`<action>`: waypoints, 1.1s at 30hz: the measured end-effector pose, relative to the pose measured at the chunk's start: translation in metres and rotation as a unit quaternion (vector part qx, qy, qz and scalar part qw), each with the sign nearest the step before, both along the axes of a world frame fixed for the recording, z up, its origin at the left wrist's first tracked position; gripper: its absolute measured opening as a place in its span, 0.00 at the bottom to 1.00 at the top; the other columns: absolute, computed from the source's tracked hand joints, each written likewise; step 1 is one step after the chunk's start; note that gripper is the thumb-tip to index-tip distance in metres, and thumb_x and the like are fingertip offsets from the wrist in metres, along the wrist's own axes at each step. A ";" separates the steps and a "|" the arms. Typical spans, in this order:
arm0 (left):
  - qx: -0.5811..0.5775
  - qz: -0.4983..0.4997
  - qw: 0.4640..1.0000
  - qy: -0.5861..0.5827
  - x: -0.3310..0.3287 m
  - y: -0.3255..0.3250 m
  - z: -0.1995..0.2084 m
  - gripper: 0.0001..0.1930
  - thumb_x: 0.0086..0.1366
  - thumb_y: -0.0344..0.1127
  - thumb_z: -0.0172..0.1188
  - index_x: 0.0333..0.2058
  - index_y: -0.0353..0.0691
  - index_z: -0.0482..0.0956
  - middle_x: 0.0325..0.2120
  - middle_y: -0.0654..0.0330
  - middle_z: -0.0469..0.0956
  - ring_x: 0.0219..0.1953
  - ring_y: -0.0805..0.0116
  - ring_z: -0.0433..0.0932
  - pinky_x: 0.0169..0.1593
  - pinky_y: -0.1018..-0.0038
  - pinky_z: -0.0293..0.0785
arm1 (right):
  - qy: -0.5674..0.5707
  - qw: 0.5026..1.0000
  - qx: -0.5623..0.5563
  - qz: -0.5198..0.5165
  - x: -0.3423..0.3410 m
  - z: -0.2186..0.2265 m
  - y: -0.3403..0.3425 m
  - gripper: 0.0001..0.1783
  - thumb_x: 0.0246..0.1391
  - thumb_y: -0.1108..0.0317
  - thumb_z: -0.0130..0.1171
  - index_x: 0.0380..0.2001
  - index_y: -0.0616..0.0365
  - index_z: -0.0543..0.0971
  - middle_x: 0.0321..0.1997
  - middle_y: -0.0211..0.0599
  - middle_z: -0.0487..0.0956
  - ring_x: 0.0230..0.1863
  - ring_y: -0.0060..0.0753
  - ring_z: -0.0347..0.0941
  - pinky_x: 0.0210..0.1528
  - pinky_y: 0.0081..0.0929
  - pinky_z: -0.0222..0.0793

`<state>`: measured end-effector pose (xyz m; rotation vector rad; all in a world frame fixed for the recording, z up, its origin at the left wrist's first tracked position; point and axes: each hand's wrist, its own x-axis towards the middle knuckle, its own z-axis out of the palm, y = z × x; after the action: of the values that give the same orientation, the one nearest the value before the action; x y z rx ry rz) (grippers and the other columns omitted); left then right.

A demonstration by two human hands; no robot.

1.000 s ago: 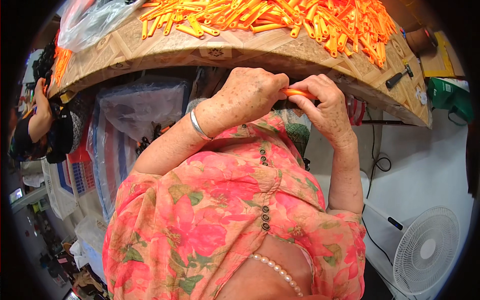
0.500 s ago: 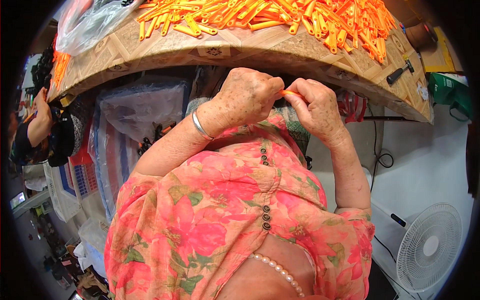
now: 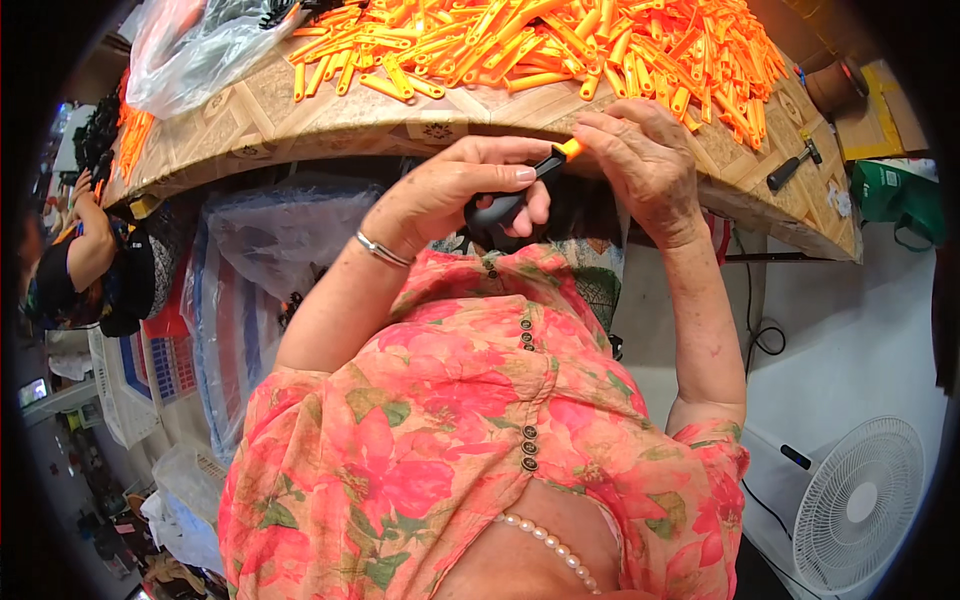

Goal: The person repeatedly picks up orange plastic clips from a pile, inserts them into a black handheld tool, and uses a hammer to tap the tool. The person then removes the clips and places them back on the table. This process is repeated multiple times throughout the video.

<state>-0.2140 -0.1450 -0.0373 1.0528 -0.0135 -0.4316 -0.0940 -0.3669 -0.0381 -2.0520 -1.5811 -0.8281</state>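
In my left hand (image 3: 455, 190) lies a black plastic piece (image 3: 497, 208) with a broad rounded end. My fingers curl around it, and its narrow end points up and to the right. A short orange-yellow plastic piece (image 3: 571, 148) shows at that narrow end. The fingers of my right hand (image 3: 648, 170) close over the orange piece's outer end, so its full length is hidden. Both hands are raised in front of the table's near edge. Beyond them, a large heap of orange plastic pieces (image 3: 540, 45), slim with a hole at one end, covers the tabletop.
A hammer (image 3: 795, 165) rests on the table (image 3: 270, 125) at the right. Clear plastic bags (image 3: 200, 60) lie at its far left. A white fan (image 3: 860, 505) stands low on the right. Another person's arm (image 3: 90, 235) shows at the left edge.
My hands have moved apart somewhat and my left hand has turned, bringing the black piece into view. My right hand has risen toward the table edge. The view has shifted slightly.
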 end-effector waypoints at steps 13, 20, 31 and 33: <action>0.127 0.201 0.970 0.055 0.000 -0.028 -0.005 0.24 0.66 0.33 0.54 0.59 0.32 0.68 0.24 0.63 0.80 0.24 0.80 0.76 0.25 0.87 0.58 | 0.038 0.853 0.055 -0.518 0.101 -0.019 -0.160 0.19 0.57 0.55 0.59 0.50 0.48 0.79 0.49 0.45 0.74 0.55 0.48 0.68 0.58 0.41 0.66; 0.114 0.189 0.974 0.058 0.004 -0.028 -0.009 0.22 0.66 0.28 0.51 0.59 0.31 0.68 0.24 0.60 0.80 0.23 0.78 0.77 0.28 0.83 0.72 | 0.229 0.759 -0.156 -0.589 0.148 -0.006 -0.215 0.22 0.49 0.54 0.57 0.47 0.47 0.81 0.48 0.51 0.80 0.52 0.50 0.76 0.54 0.44 0.70; 0.101 0.206 0.970 0.083 0.007 -0.030 -0.007 0.14 0.66 0.30 0.50 0.48 0.33 0.75 0.25 0.60 0.80 0.24 0.77 0.78 0.31 0.81 0.74 | 0.592 0.733 0.290 -0.166 -0.005 0.007 -0.136 0.27 0.68 0.65 0.47 0.68 0.55 0.59 0.26 0.22 0.68 0.17 0.09 0.57 0.15 0.09 0.52; 0.115 0.203 0.969 0.080 0.008 -0.030 -0.005 0.13 0.66 0.30 0.50 0.47 0.33 0.76 0.25 0.60 0.80 0.24 0.77 0.78 0.31 0.81 0.74 | 0.621 0.747 0.220 -0.088 -0.043 0.001 -0.106 0.26 0.68 0.64 0.47 0.67 0.52 0.63 0.26 0.22 0.69 0.21 0.09 0.58 0.21 0.09 0.55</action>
<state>-0.2062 -0.1754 -0.0422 1.2100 0.3989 -0.1458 -0.1370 -0.4731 -0.0368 -1.6834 -0.3728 0.2102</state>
